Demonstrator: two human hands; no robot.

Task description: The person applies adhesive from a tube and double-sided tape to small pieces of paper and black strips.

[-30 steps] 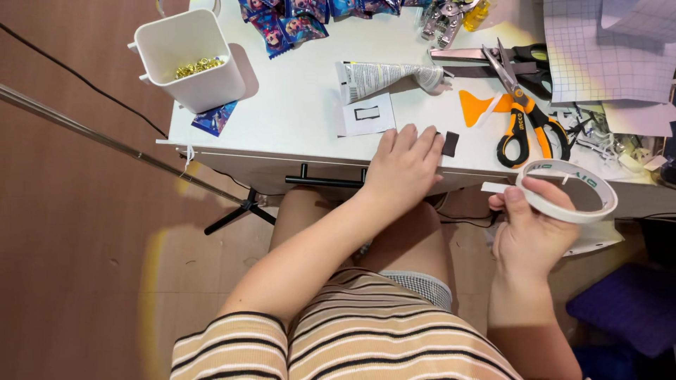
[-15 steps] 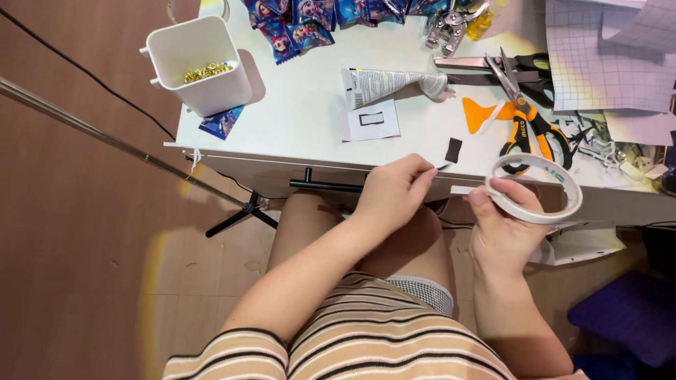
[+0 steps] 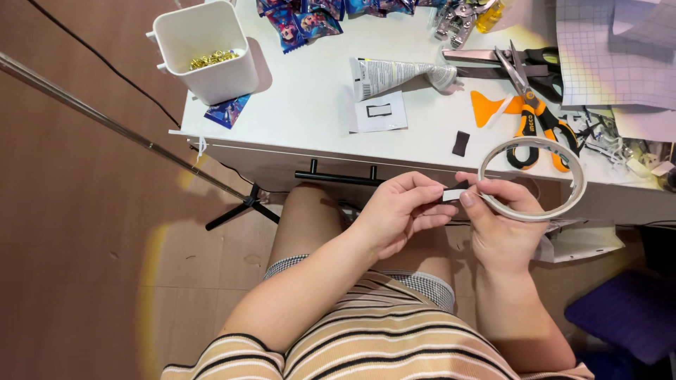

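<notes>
Since half a second ago, your left hand (image 3: 401, 214) has moved in to meet your right hand (image 3: 503, 225) in front of the desk edge, and both now pinch the same small black-and-white piece (image 3: 456, 192) between them. Your left fingers are closed narrow on that piece. Your right hand also carries the white tape roll (image 3: 533, 179), looped over the fingers and tilted toward 2 o'clock.

Beyond the hands, at 12 o'clock, lies the white desk (image 3: 310, 105) with a black drawer handle (image 3: 345, 176) on its near face. A small black rectangle (image 3: 461, 143) lies on the desk just above the tape roll. Orange-handled scissors (image 3: 535, 116) rest at 1 o'clock, with an orange scrap (image 3: 486, 108) touching them. A white card (image 3: 379, 112) and a squeezed tube (image 3: 398, 72) lie at 12 o'clock.

At 10 o'clock, the white bin (image 3: 211, 49) stands upright near the desk corner; it holds small gold metal pieces (image 3: 215, 58) along its bottom. Blue snack packets (image 3: 299, 21) lie at the far edge.
</notes>
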